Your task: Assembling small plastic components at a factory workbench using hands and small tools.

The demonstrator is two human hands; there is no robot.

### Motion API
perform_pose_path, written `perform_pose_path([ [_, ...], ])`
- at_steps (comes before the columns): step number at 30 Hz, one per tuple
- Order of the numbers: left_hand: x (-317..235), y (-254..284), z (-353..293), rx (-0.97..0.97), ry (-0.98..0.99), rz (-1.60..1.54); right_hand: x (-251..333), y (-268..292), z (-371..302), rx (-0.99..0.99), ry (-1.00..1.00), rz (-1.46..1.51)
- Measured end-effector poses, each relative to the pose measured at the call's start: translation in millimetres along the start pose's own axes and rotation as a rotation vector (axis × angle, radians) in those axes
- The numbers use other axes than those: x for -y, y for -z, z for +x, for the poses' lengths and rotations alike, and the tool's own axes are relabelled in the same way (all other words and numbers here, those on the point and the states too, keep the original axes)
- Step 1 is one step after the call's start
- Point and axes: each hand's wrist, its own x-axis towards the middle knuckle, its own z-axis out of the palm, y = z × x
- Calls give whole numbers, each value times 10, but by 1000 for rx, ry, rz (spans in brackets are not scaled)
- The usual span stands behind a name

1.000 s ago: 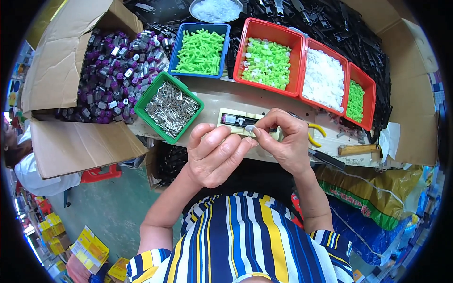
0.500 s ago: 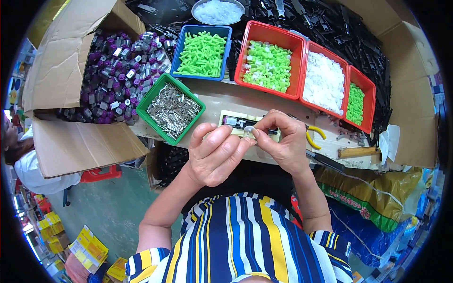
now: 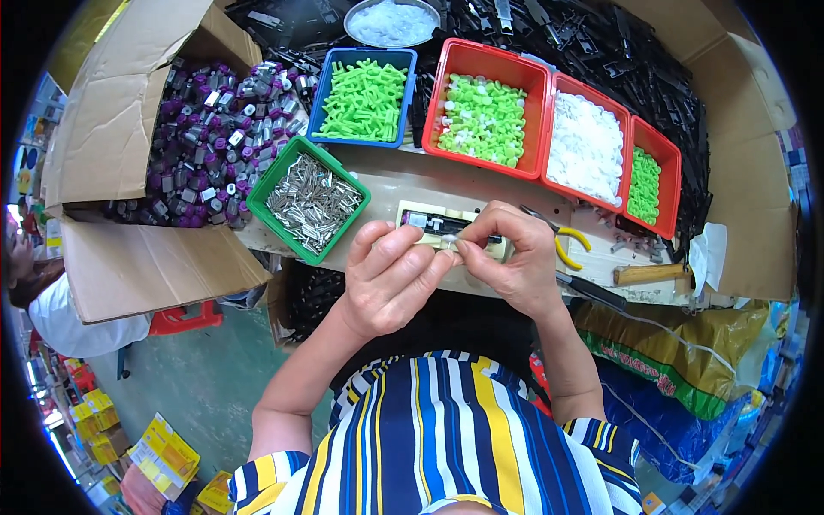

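My left hand and my right hand meet at the front of the bench, thumbs and forefingers pinched together. Between their fingertips is a small whitish disc-headed piece, partly covered by the fingers. Just behind them lies a cream fixture, holding a long black part with a small silver-and-purple motor at its left end. My fingers hide the near side of the fixture.
A green bin of metal pins, a blue bin of green pieces and red bins stand behind. At left is a carton of motors. Yellow-handled pliers, a black-handled tool and a wooden handle lie right.
The whitish piece has turned and dropped slightly between my fingertips, so its disc shows less broadly. Both hands stay in nearly the same place.
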Motion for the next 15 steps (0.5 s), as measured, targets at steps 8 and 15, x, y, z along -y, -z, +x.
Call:
perform_pose_path([
  [8, 80, -45, -20, -36, 307, -340, -2, 8, 38, 65, 193, -122],
  [15, 185, -62, -62, 160, 415, -462, -67, 22, 20, 70, 296, -226],
])
